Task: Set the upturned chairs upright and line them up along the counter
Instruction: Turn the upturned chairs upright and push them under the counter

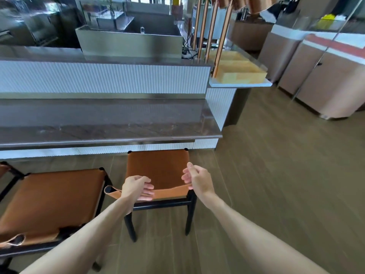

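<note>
- Right chair (158,171): upright on the floor (276,184), brown seat up, black legs down; its far edge sits just under the lip of the counter (110,131)
- Left chair (53,202): also upright, just beside the right chair and nearer the camera, standing further out from the counter
- A third brown seat edge (4,169) shows at the far left border; too little is visible to describe it
- Left hand (137,187): over the near left corner of the right chair's seat, fingers extended and relaxed, lying on or just above the seat's front edge; contact cannot be confirmed, and nothing is gripped
- Right hand (197,178): over the near right corner of the same seat, fingers loosely bent and spread, holding nothing; whether the fingertips touch the leather cannot be told
- Loose strap loop (110,191): hangs out from the seat's near left corner, just left of the left hand
- Counter: dark glossy top with a white ribbed front (98,78) rising behind it to a higher ledge
- Steel sink (138,36): behind the higher ledge
- Yellow tray (239,70): on a white shelf at the counter's right end, with copper tubes (209,28) rising beside it
- Pink cabinets (325,80): well apart, at the right
</note>
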